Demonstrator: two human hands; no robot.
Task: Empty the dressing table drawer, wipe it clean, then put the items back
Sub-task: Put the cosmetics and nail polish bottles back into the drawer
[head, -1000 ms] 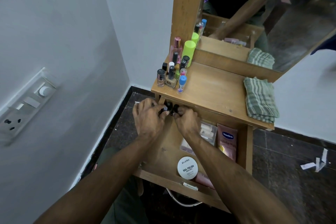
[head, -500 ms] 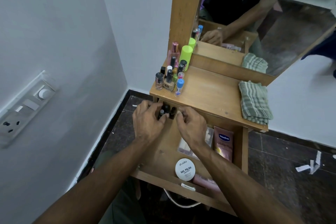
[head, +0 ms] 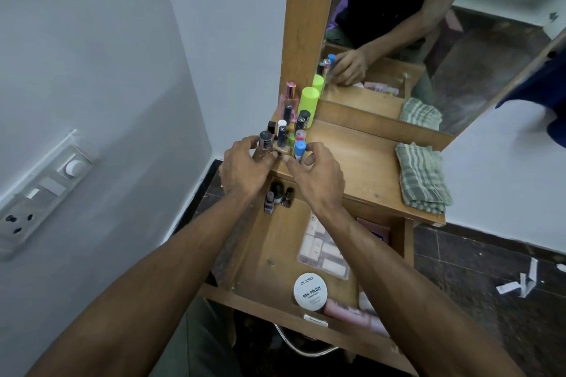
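Observation:
The wooden dressing table (head: 352,162) has its drawer (head: 269,309) pulled open below. My left hand (head: 245,168) curls round a grey-capped bottle (head: 265,139) at the top's front left corner. My right hand (head: 317,176) pinches round a blue-capped bottle (head: 300,147) beside it. A tan bottle (head: 281,148) stands between them. Three small nail polish bottles (head: 277,196) stand in the drawer's back left corner. Also in the drawer are a round white nail polish tin (head: 310,291), a clear box (head: 321,251) and a pink tube (head: 352,312).
More bottles, among them a green-capped one (head: 309,101) and a pink perfume (head: 289,98), crowd the back left of the top. A folded striped cloth (head: 422,177) lies at its right. A mirror (head: 428,40) rises behind. The wall with a switch panel (head: 46,187) is close on the left.
Both hands have come up from the drawer's back left corner to the bottle cluster on the table top. Three small bottles now show where the hands were.

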